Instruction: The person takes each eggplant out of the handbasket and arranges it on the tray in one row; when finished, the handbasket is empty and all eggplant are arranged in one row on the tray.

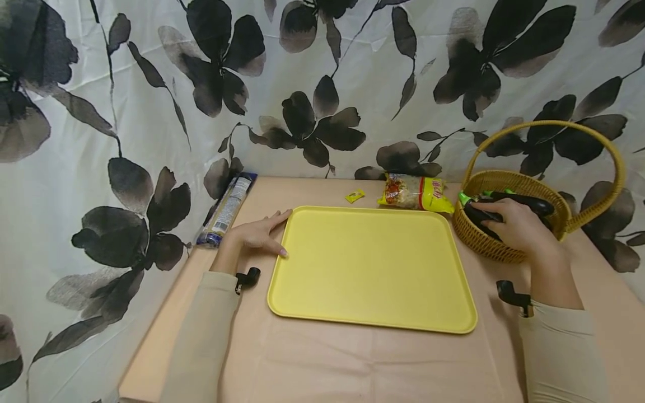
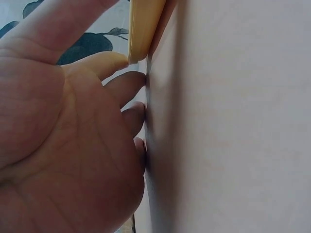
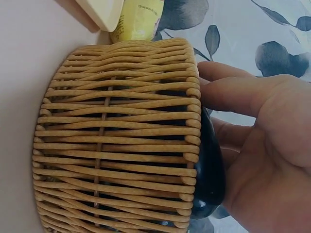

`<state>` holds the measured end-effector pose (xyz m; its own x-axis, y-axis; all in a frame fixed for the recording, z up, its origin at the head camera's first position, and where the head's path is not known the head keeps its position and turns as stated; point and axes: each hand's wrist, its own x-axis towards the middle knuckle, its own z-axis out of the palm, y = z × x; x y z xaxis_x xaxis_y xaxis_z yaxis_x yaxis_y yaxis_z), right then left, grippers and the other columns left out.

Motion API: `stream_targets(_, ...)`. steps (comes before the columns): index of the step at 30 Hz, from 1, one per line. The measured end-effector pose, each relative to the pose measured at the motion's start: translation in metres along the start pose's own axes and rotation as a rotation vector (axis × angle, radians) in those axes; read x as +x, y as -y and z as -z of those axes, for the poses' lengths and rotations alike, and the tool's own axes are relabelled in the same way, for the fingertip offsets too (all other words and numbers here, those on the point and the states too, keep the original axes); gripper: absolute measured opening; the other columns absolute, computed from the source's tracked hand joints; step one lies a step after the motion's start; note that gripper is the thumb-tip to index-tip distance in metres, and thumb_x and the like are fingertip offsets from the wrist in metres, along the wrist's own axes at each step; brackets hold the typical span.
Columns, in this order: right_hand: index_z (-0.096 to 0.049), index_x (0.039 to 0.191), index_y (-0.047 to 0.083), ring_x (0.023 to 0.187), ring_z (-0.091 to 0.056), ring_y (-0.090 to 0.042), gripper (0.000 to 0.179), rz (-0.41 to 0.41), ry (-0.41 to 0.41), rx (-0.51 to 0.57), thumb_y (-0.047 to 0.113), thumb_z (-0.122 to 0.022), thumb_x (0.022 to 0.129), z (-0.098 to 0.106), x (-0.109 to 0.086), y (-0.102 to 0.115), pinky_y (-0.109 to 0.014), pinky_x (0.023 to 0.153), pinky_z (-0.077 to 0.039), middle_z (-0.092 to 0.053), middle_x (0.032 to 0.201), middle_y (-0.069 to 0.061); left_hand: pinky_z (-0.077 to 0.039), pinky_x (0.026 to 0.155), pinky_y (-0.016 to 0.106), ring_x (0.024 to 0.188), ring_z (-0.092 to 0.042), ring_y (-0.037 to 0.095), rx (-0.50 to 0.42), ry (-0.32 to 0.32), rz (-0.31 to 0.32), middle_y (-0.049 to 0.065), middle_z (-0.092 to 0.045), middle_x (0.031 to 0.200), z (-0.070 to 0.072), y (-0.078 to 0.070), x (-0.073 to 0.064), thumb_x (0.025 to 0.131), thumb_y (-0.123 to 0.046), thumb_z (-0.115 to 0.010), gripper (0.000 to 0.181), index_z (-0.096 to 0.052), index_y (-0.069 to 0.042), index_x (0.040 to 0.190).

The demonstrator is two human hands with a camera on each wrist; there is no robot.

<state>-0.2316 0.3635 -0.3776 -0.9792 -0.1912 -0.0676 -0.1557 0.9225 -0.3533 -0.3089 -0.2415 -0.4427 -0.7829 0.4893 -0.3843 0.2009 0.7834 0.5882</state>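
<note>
My left hand (image 1: 257, 232) rests at the left edge of a yellow tray (image 1: 373, 268), thumb and index finger touching the rim. Seen from the left wrist, the other fingertips of that hand (image 2: 77, 136) meet the tabletop. On the right, my right hand (image 1: 524, 226) reaches into a wicker basket (image 1: 491, 249) and grips a dark eggplant (image 1: 481, 215) with a green stem end. Another eggplant (image 1: 529, 202) lies behind it in the basket. The right wrist view has the fingers bent around the eggplant (image 3: 209, 170) at the rim, their tips partly hidden.
A yellow-ended food packet (image 1: 418, 193) lies behind the tray, with a small yellow sachet (image 1: 355, 196) beside it. A long blue-ended package (image 1: 229, 210) sits at the table's left edge. The basket's handle (image 1: 617, 162) arches up above its right side. Floral cloth hangs behind.
</note>
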Motion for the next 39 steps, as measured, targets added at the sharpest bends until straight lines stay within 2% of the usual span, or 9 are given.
stream_targets(4, -0.045, 0.158, 0.01, 0.122, -0.047, -0.053, 0.055, 0.029, -0.063, 0.036, 0.008, -0.059, 0.105, 0.002, -0.004, 0.003, -0.071, 0.092, -0.045, -0.047, 0.141, -0.036, 0.002, 0.127, 0.067, 0.16, 0.01, 0.044, 0.002, 0.005, 0.002, 0.012, 0.009, 0.176, 0.001, 0.0, 0.0, 0.069, -0.057, -0.093, 0.136, -0.004, -0.034, 0.169)
stream_targets(8, -0.044, 0.159, 0.014, 0.131, -0.048, -0.052, 0.055, 0.07, -0.153, 0.144, 0.012, -0.059, 0.106, 0.007, -0.007, 0.017, -0.072, 0.099, -0.045, -0.05, 0.149, -0.032, 0.002, 0.127, 0.067, 0.16, 0.011, 0.044, 0.003, 0.009, 0.006, 0.011, 0.01, 0.176, 0.001, 0.002, 0.001, 0.069, -0.058, -0.093, 0.136, -0.003, -0.035, 0.169)
stream_targets(11, -0.048, 0.158, 0.021, 0.135, -0.051, -0.044, 0.052, 0.112, -0.204, 0.238, 0.02, -0.059, 0.108, 0.009, -0.008, 0.032, -0.036, 0.106, -0.054, -0.052, 0.153, -0.025, 0.002, 0.127, 0.067, 0.16, 0.011, 0.044, -0.003, 0.005, 0.001, 0.011, 0.01, 0.176, 0.001, 0.002, 0.001, 0.07, -0.057, -0.093, 0.135, -0.003, -0.035, 0.169)
stream_targets(15, -0.052, 0.155, 0.027, 0.134, -0.051, -0.031, 0.048, 0.132, -0.222, 0.355, 0.031, -0.057, 0.108, 0.005, -0.005, 0.049, 0.003, 0.083, -0.036, -0.053, 0.154, -0.016, 0.003, 0.127, 0.067, 0.16, 0.012, 0.044, -0.019, 0.0, -0.005, 0.01, 0.009, 0.176, 0.001, 0.003, 0.001, 0.07, -0.055, -0.093, 0.135, -0.004, -0.036, 0.169)
stream_targets(22, -0.055, 0.153, 0.027, 0.1, -0.054, -0.018, 0.048, 0.149, -0.2, 0.536, 0.032, -0.061, 0.106, -0.016, 0.008, 0.076, -0.019, 0.071, -0.049, -0.053, 0.152, -0.008, 0.005, 0.126, 0.067, 0.16, 0.013, 0.044, -0.017, -0.003, -0.007, 0.011, 0.01, 0.176, -0.001, 0.005, 0.001, 0.07, -0.057, -0.092, 0.135, -0.003, -0.036, 0.168)
stream_targets(25, -0.052, 0.155, 0.028, 0.122, -0.056, -0.019, 0.05, 0.164, -0.154, 0.624, 0.032, -0.063, 0.105, -0.024, 0.014, 0.091, -0.024, 0.086, -0.051, -0.046, 0.16, -0.005, 0.004, 0.127, 0.066, 0.16, 0.012, 0.043, -0.007, -0.008, -0.008, 0.009, 0.01, 0.176, -0.002, 0.007, 0.002, 0.07, -0.058, -0.092, 0.134, -0.005, -0.037, 0.168)
stream_targets(29, -0.046, 0.159, 0.03, 0.146, -0.042, -0.03, 0.057, 0.203, -0.081, 0.723, 0.025, -0.064, 0.105, -0.033, 0.025, 0.113, -0.03, 0.1, -0.051, -0.038, 0.165, -0.007, 0.003, 0.126, 0.067, 0.16, 0.011, 0.044, -0.008, -0.016, -0.018, 0.01, 0.009, 0.176, -0.003, 0.009, 0.003, 0.07, -0.058, -0.092, 0.132, -0.006, -0.036, 0.169)
stream_targets(33, -0.042, 0.161, 0.031, 0.137, -0.05, -0.034, 0.062, 0.231, -0.022, 0.817, 0.017, -0.065, 0.104, -0.042, 0.037, 0.136, -0.024, 0.088, -0.058, -0.043, 0.158, -0.011, 0.004, 0.126, 0.067, 0.16, 0.011, 0.045, -0.013, -0.015, -0.026, 0.011, 0.009, 0.176, -0.003, 0.008, 0.002, 0.073, -0.055, -0.091, 0.13, -0.006, -0.035, 0.169)
stream_targets(39, -0.039, 0.162, 0.029, 0.141, -0.05, -0.039, 0.066, 0.224, 0.088, 0.934, 0.015, -0.066, 0.103, -0.06, 0.055, 0.163, -0.026, 0.092, -0.059, -0.03, 0.167, -0.011, 0.005, 0.126, 0.067, 0.16, 0.012, 0.043, -0.035, -0.015, -0.028, 0.01, 0.009, 0.176, -0.004, 0.01, 0.002, 0.071, -0.056, -0.092, 0.131, -0.007, -0.036, 0.169)
